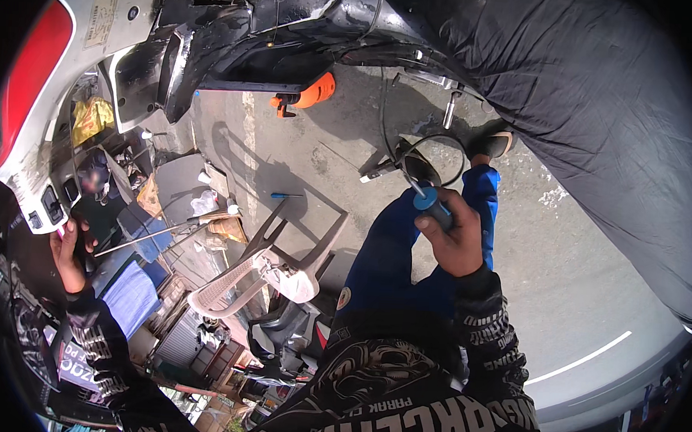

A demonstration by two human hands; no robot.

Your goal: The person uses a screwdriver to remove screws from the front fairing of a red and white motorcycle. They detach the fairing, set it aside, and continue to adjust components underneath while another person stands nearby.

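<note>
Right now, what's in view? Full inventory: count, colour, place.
Screwdriver: 1, blue and black, right hand
White panel: 1, upper left
Light: 1, red, on white panel
Black panels: count unclear, top
Bottle: 1, orange, upper centre
Cable: black, looped, count unclear, centre
Cover: 1, grey, right
Blue tool: 1, ground
Chair: 1, pale, left of legs
Clutter: uncountable, mixed, lower left
Trousers: 1 pair, blue, centre
Hands: 2, bare, left at white panel, right gripping screwdriver

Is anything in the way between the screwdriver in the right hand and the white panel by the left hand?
Nothing visible clearly blocks it. In the picture, the plastic chair comes partly between the screwdriver and the white panel, but it looks lower down.
</note>
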